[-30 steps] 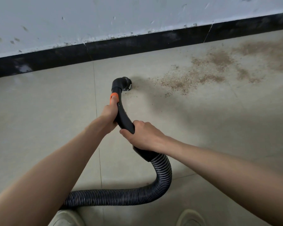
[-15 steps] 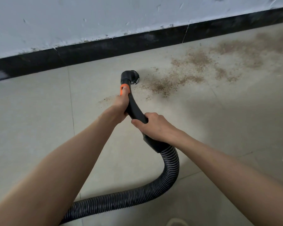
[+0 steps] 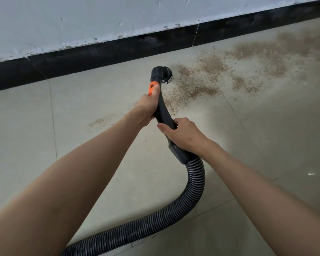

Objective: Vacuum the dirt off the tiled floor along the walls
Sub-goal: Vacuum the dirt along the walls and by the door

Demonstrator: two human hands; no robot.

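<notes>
A black vacuum handle (image 3: 163, 109) with an orange switch (image 3: 151, 88) ends in a round nozzle (image 3: 163, 73) set on the pale tiled floor (image 3: 81, 111). My left hand (image 3: 148, 105) grips the handle just below the nozzle, its thumb on the orange switch. My right hand (image 3: 183, 133) grips the handle lower down, near the ribbed hose (image 3: 194, 183). Brown dirt (image 3: 198, 84) lies scattered right of the nozzle and stretches toward the far right. A thin patch of dirt (image 3: 103, 120) sits left of my left wrist.
A black skirting strip (image 3: 103, 50) runs along the foot of the scuffed white wall (image 3: 81, 19) just beyond the nozzle. The hose loops down and off the bottom edge at the left. Tile joints cross the floor.
The nozzle has travelled right along the wall and now touches the edge of the main dirt patch. Both hands moved with it. My shoes have dropped out of view.
</notes>
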